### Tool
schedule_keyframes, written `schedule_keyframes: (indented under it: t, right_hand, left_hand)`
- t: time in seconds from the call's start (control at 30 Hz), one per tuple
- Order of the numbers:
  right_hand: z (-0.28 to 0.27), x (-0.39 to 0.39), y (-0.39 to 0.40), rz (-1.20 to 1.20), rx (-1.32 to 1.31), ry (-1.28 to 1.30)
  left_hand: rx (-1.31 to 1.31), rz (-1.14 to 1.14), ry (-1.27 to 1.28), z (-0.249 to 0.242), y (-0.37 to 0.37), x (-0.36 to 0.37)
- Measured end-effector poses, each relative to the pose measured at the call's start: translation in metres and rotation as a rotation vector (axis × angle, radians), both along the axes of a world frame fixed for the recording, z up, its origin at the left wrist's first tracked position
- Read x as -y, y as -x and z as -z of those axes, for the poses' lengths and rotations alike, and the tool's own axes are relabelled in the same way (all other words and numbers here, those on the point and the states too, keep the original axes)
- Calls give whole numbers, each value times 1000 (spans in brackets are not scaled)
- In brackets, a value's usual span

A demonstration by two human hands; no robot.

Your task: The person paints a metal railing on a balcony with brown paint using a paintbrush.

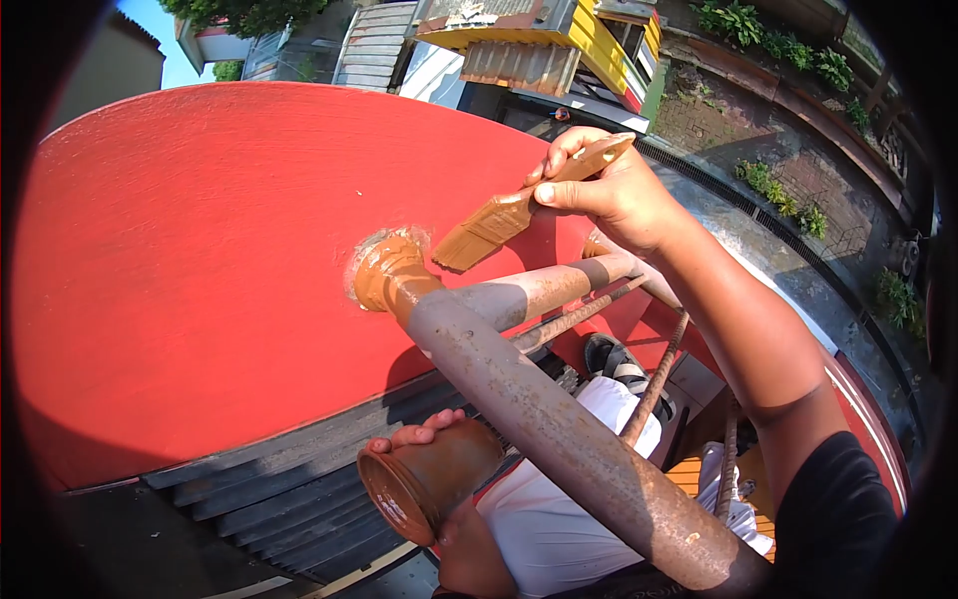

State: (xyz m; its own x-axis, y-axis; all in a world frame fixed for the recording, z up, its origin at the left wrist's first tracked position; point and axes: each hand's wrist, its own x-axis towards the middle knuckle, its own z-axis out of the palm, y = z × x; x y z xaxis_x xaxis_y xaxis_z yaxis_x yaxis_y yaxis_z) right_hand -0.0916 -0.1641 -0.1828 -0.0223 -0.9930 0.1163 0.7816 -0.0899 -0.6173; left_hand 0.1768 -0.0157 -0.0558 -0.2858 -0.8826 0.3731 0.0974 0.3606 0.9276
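Observation:
My right hand point(609, 195) grips a brown-coated paintbrush point(489, 230) by its handle, thumb on top. Its bristles point down and left, just right of a pipe joint point(389, 272) covered in wet-looking brown paint where the pipe meets the red surface point(220, 260). A little red shows between bristles and joint. Low in the view, my left hand point(424, 431) is wrapped round a brown-stained cup point(429, 479), tilted with its mouth to the lower left. A thick rusty pipe point(559, 429) runs from the joint down to the right.
A side pipe point(549, 295) and thin ribbed bars point(659, 379) branch off the thick pipe. Dark corrugated sheets point(289, 499) lie below the red surface. A sandalled foot point(624, 364) stands behind the bars. Far below are a paved yard point(808, 180) and a yellow structure point(599, 50).

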Motion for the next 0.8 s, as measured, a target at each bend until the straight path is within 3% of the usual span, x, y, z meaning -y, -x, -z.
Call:
schedule_keyframes:
  t: [0.13, 0.27, 0.47, 0.7, 0.8]
  right_hand:
    - [-36, 11, 9, 86, -164, 136]
    - [-46, 11, 23, 130, 63, 150]
    - [-18, -1, 7, 94, -214, 101]
    - [-25, 2, 16, 186, -61, 73]
    - [-18, -5, 9, 60, -17, 36]
  left_hand:
    - [21, -28, -17, -5, 2, -1]
    - [11, -31, -26, -6, 4, -1]
    - [-42, -19, -25, -4, 4, -1]
    - [-119, -56, -55, -2, 3, -1]
    - [-120, -53, -74, -4, 3, 0]
